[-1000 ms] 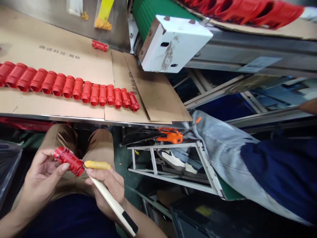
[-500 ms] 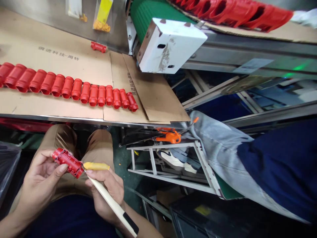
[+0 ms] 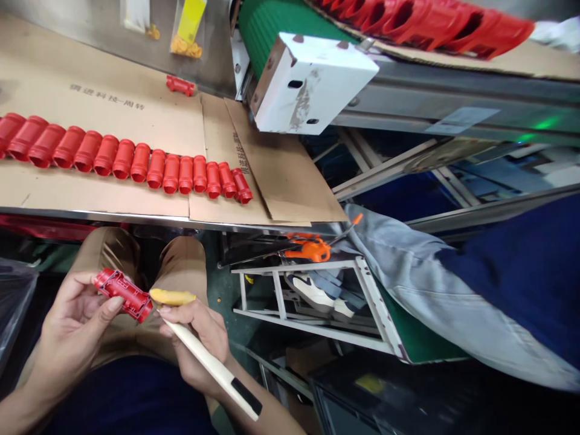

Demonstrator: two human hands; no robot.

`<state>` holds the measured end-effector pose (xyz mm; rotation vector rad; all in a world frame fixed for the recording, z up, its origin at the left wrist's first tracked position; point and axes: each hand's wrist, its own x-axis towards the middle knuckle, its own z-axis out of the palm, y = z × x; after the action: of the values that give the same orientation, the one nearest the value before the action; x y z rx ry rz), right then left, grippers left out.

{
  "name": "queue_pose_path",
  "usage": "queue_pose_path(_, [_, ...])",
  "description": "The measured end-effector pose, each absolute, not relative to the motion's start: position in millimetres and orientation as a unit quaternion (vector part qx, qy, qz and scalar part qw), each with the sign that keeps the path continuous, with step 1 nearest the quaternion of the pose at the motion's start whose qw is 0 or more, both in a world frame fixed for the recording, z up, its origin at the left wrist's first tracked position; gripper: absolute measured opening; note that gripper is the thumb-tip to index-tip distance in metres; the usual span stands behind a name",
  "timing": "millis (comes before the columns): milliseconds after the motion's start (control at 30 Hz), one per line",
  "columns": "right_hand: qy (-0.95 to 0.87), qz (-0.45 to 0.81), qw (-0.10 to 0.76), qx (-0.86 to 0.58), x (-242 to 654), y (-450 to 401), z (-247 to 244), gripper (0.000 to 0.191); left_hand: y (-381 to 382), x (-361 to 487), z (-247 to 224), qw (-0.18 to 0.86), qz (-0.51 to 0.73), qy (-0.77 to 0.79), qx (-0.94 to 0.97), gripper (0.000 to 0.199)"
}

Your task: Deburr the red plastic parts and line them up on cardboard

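My left hand (image 3: pixel 81 320) is closed round a red cylindrical plastic part (image 3: pixel 123 293), its thumb pressed on the side that shows dark-edged cutouts. My right hand (image 3: pixel 197 338) pinches a tool with a long cream handle (image 3: pixel 203 362) and a black band near its end. The tool's thin metal tip lies at the right end of the red part; whether it touches is hard to tell. A yellow finger cover (image 3: pixel 172 296) sits on my right index finger. Both hands are above my lap, below the table edge.
Several red parts (image 3: pixel 140 163) stand in a row on the cardboard (image 3: pixel 113 78); one more (image 3: pixel 180 86) lies behind. A green conveyor (image 3: pixel 267 30) with a white bracket (image 3: pixel 312 84) is ahead. A person's leg (image 3: pixel 408 284) and a metal frame (image 3: pixel 317 329) are at right.
The handle's far end has swung slightly right and down, and my right hand has shifted slightly. The red part has turned a little in my left hand. The person's leg at right has moved slightly.
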<state>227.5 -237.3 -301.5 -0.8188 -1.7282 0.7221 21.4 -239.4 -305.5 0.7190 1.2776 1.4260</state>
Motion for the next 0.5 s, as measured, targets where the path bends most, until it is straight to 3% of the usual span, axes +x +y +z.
queue_pose_path(167, [-0.856,0.167,0.413,-0.264,241,-225,-297,0.023,-238,21,-304,0.510,0.567,0.560,0.323,0.038])
queue_pose_path(233, [-0.832,0.203,0.434,-0.278,241,-225,-299,0.019,-238,20,-303,0.506,0.556,0.561,0.346,0.035])
queue_pose_path(333, [-0.664,0.426,0.492,-0.367,235,-226,-304,0.008,-241,18,-304,0.482,0.542,0.556,0.406,0.030])
queue_pose_path(400, [-0.504,0.598,0.487,-0.389,229,-227,-306,0.022,-244,19,-304,0.452,0.539,0.551,0.449,0.027])
queue_pose_path(500, [-0.321,0.751,0.478,-0.323,221,-230,-306,0.036,-248,22,-305,0.425,0.545,0.548,0.471,0.025])
